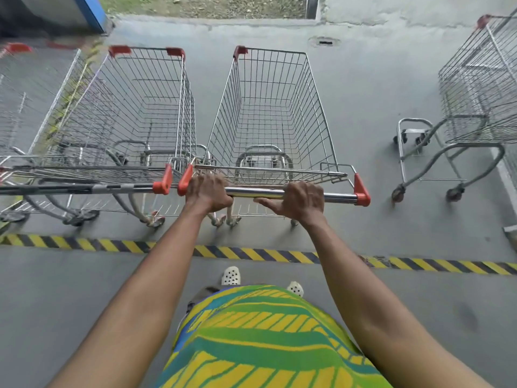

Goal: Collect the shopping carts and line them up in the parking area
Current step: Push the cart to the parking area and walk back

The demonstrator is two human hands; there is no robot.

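A wire shopping cart (pixel 268 113) with red corner caps stands straight ahead of me, just beyond the yellow-and-black striped line (pixel 251 253). My left hand (pixel 208 190) grips the left end of its chrome handle bar (pixel 338 196). My right hand (pixel 300 200) holds the same bar nearer the middle, fingers curled over it and thumb stretched out to the left. A second cart (pixel 140 107) stands side by side with it on the left, their red handle ends almost touching. A third cart (pixel 25 102), blurred, is at the far left.
Another cart (pixel 475 88) stands apart at the right edge, turned sideways. A concrete kerb (pixel 251 22) with grass behind it closes the far side. A blue-edged panel (pixel 92 12) is at the top left. A floor drain (pixel 325 42) lies ahead.
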